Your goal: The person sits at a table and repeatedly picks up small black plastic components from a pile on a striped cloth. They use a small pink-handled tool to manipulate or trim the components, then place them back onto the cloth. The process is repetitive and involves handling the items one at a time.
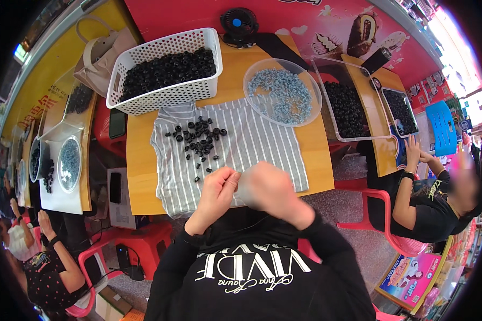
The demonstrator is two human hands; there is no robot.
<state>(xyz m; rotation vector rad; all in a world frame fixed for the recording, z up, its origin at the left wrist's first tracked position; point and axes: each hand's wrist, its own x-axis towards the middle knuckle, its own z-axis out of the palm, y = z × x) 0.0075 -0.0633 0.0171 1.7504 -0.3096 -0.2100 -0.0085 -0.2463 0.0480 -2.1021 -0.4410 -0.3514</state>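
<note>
My left hand (218,193) is closed in a pinch at the near edge of a grey-and-white striped cloth (273,155). What its fingers hold, if anything, is too small to make out. Close on its right, my right hand (273,190) is smeared by motion, its fingers unclear. Beyond both hands, small black knob-like parts (199,136) lie loose in a pile on the cloth. A white perforated basket (171,96) full of similar black parts stands at the back left. At the back right, a round clear tub (281,122) holds many small pale-blue pieces.
A small black fan (239,25) stands at the table's back edge, near a beige bag (103,61). To the right, a clear bin (353,140) of black parts sits by another person (428,208). A red stool (147,249) stands lower left, with people seated beyond.
</note>
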